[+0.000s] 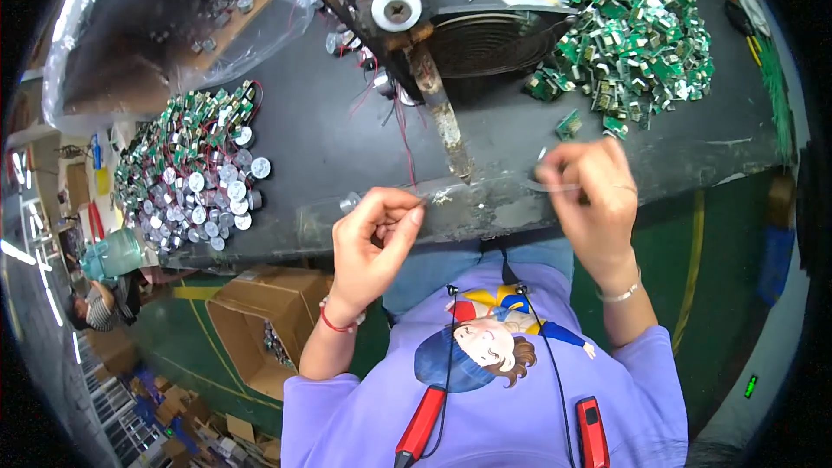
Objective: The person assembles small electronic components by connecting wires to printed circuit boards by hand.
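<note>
My left hand (pixel 368 247) is at the near edge of the dark bench, thumb and forefinger pinched together; what is between them is too small to make out. Thin red wires (pixel 407 143) run down toward those fingertips, and a small round silvery part (pixel 349 202) lies beside the hand. Between my hands, a mounted soldering iron (pixel 444 117) points down at the bench, its tip apart from both. My right hand (pixel 600 199), slightly blurred, has its fingers closed with a thin pale strand (pixel 568 187) across them. Just beyond it lies a loose green circuit board (pixel 568 125).
A large heap of green circuit boards (pixel 641 35) covers the far right. Wired boards with round silvery parts (pixel 204 178) are piled at left, near a plastic-lined bin (pixel 104 78). A black ringed round device (pixel 494 43) stands behind the iron. An open cardboard box (pixel 238 316) sits below the bench.
</note>
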`<state>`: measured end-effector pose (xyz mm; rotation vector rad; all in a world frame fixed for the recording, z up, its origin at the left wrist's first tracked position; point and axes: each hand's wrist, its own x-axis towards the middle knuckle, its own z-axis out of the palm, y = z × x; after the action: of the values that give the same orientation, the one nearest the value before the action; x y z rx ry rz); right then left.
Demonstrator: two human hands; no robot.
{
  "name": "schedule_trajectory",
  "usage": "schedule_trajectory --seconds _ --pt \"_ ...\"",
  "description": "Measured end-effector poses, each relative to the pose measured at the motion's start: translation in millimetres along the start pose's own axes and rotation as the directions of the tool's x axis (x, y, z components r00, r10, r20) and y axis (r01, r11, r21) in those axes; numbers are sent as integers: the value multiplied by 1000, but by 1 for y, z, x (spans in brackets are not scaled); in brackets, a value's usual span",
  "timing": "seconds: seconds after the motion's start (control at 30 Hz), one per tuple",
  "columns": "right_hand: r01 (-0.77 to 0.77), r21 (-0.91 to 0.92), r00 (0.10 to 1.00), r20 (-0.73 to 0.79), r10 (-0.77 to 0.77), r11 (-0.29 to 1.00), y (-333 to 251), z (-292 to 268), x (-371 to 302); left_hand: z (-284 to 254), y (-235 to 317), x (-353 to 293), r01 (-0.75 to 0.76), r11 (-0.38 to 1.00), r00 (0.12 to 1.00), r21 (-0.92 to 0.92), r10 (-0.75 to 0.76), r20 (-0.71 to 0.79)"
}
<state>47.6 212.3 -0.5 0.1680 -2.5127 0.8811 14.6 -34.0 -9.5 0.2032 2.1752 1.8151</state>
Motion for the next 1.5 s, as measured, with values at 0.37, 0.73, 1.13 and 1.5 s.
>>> schedule_trajectory --seconds 0.37,0.73,1.13,1.5 --pt "-58 -58 997 55 61 997 13 25 12 6 2 9 40 996 996 -82 -33 78" --pt "-185 208 981 92 169 960 -6 22 1 2 -3 11 -122 992 981 -40 127 148" --pt "84 394 995 10 -96 915 -20 27 -1 14 7 11 -133 981 987 -141 145 73" --pt "-28 654 997 74 -28 756 -27 20 3 18 21 17 141 890 965 -434 -27 259"
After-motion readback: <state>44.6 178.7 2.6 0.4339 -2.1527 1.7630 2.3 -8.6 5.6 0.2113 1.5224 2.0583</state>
